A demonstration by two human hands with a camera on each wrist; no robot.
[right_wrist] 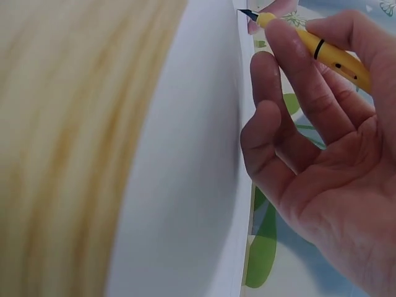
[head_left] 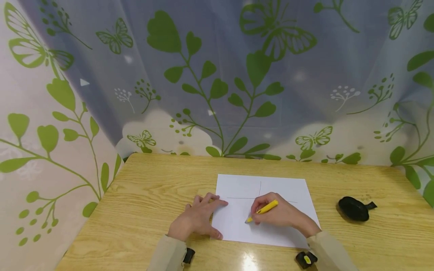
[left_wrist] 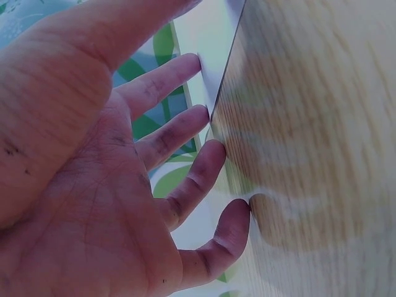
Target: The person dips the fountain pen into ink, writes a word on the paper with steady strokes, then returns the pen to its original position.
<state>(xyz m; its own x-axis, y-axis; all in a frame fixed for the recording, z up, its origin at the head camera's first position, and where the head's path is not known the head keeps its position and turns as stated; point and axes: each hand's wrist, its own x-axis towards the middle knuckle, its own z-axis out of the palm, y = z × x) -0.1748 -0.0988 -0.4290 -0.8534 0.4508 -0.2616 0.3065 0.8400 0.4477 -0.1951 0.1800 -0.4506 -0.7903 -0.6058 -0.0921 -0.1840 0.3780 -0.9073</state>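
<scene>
A white sheet of paper (head_left: 234, 229) lies on the wooden table, with a long horizontal line and a short vertical line crossing on its upper half. My right hand (head_left: 276, 214) pinches a yellow fountain pen (head_left: 269, 206) over the middle of the sheet, below the horizontal line. In the right wrist view the dark nib (right_wrist: 249, 13) points at the paper, right at its surface. My left hand (head_left: 198, 218) spreads across the sheet's left edge, thumb and index finger on the paper. Its other fingertips (left_wrist: 238, 213) rest around the edge and on the wood in the left wrist view.
A small black pan-shaped object (head_left: 353, 209) with a short handle sits on the table (head_left: 152, 188) right of the paper. Behind the table hangs a curtain (head_left: 210, 75) with green leaves and butterflies. Black wrist devices (head_left: 306, 259) show at both sleeves.
</scene>
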